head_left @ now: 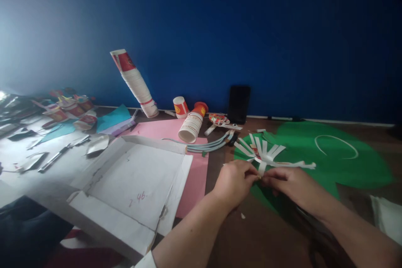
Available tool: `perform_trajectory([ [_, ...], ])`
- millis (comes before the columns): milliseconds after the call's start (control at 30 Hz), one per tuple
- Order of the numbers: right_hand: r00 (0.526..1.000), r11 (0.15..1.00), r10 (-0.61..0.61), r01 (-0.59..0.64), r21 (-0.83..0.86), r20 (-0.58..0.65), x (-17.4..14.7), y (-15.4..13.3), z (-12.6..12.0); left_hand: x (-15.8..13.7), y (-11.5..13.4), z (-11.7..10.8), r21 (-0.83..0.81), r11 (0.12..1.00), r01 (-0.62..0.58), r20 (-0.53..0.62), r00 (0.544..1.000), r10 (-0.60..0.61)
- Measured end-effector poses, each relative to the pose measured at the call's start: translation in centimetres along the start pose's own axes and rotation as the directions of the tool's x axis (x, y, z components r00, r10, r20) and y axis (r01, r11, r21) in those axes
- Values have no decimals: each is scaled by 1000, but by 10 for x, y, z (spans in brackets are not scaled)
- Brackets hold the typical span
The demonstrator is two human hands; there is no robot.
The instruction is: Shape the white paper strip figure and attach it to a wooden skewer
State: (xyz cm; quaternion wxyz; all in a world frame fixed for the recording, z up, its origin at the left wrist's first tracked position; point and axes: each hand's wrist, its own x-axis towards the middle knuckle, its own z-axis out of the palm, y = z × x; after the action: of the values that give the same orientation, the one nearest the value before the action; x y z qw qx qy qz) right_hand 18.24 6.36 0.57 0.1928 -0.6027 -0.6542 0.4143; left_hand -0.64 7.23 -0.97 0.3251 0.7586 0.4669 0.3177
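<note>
A paper cup cut into splayed white strips (266,150) lies low over green paper (333,171), its strips fanning away from me. One strip points towards me, and its near end is between my two hands. My left hand (234,182) is closed in a pinch at that end. From the other side my right hand (292,182) pinches at the same spot, thumb and forefinger together. A longer twisted white strip (301,164) sticks out to the right above my right hand. The fingers partly hide the pinched end.
A shallow white box (135,171) sits left of my arms on pink paper (196,184). Behind it are a leaning cup stack (138,86), a lying cup stack (192,126) and blue-grey tubes (207,148). A phone (239,104) leans on the blue wall. A white curved strip (334,136) lies right.
</note>
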Motion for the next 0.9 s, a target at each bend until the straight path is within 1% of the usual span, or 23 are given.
perform_trajectory([
  [67, 1000, 1000, 2, -2, 10, 4, -1, 0, 0, -1, 1, 0, -110, 988, 107, -12, 994, -109],
  [133, 1000, 1000, 4, -4, 15, 15, -1, 0, 0, -1, 2, 2, -234, 943, 238, 49, 971, -233],
  [233, 999, 999, 21, -22, 41, 25, -2, -1, 1, -1, 1, 7, -398, 813, 425, 182, 905, -384],
  [300, 999, 998, 27, -29, 64, 29, -2, 0, 1, 0, 2, 9, -470, 739, 483, 220, 875, -431],
  [400, 999, 996, 40, -43, 83, 36, -1, 1, 2, 1, 5, 10, -515, 696, 501, 222, 862, -456],
  [567, 996, 992, 79, -82, 99, 32, -3, -2, 5, 2, 7, 8, -536, 688, 489, 190, 864, -466],
  [767, 999, 1000, 18, -17, 23, -27, -7, -10, 9, 1, 4, 10, -513, 671, 535, 206, 835, -510],
  [833, 998, 1000, -11, 11, 0, -57, -7, -12, 10, 1, 3, 10, -513, 654, 556, 228, 823, -520],
  [900, 996, 999, -41, 39, -15, -78, -7, -13, 11, 1, 3, 11, -513, 626, 587, 259, 801, -539],
])
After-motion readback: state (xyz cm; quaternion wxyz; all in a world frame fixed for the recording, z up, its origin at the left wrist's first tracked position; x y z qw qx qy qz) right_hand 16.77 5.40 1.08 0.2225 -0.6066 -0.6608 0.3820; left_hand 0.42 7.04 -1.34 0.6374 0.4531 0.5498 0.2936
